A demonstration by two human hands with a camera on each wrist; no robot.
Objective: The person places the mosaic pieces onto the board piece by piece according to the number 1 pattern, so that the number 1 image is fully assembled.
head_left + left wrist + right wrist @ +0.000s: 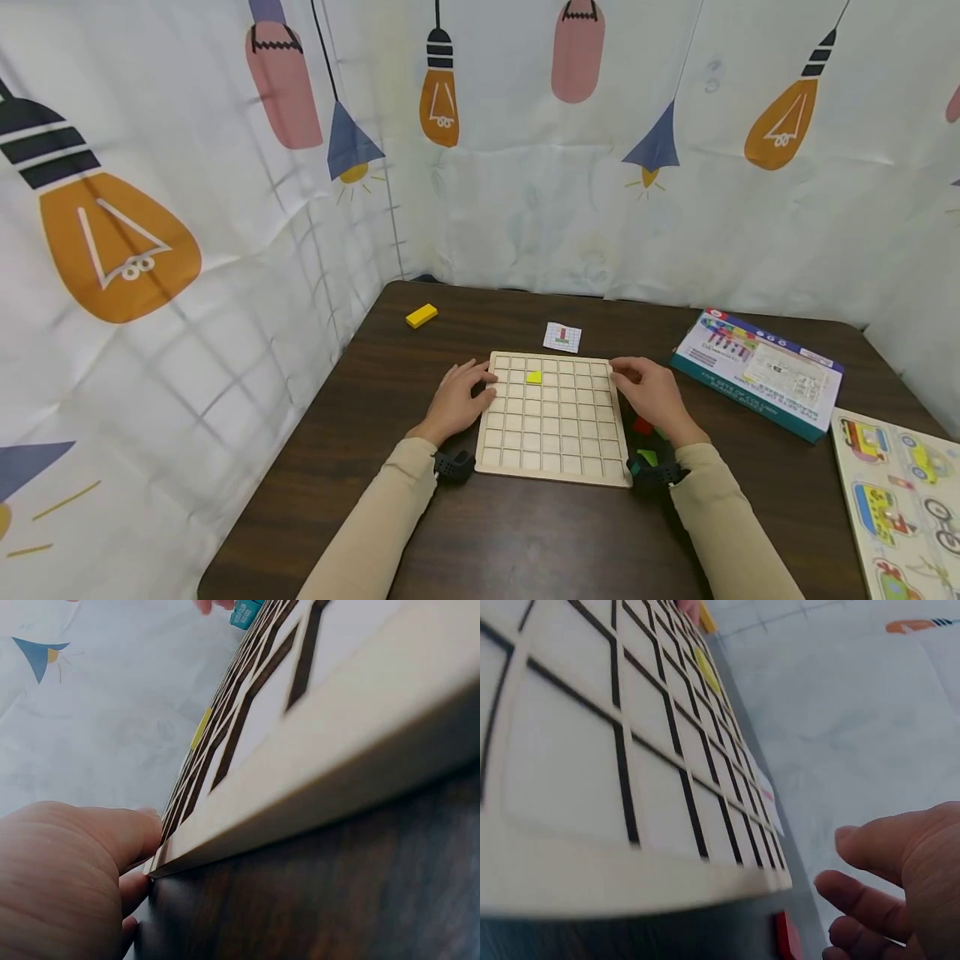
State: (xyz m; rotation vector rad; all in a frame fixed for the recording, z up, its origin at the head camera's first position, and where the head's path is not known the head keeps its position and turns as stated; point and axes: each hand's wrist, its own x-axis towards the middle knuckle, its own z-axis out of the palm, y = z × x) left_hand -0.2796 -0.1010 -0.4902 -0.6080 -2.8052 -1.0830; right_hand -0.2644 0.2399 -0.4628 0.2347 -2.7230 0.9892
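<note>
A pale wooden grid board (555, 417) lies on the dark table, with one small yellow piece (534, 377) in an upper-left square. My left hand (459, 402) touches the board's left edge; in the left wrist view its thumb (139, 836) rests at the rim with a finger below it. Beside the upper right corner is my right hand (654, 396). The right wrist view shows its thumb (877, 844) and fingers loosely bent, with a gap to the board and nothing held. Red (642, 426) and green (647, 457) pieces are partly hidden by the right hand and wrist.
Behind the board lies a small printed card (562, 337). A yellow block (421, 316) sits at the far left. To the right are a teal-sided game box (761, 371) and a picture puzzle board (896, 500). A patterned white curtain (525, 208) surrounds the table's far sides.
</note>
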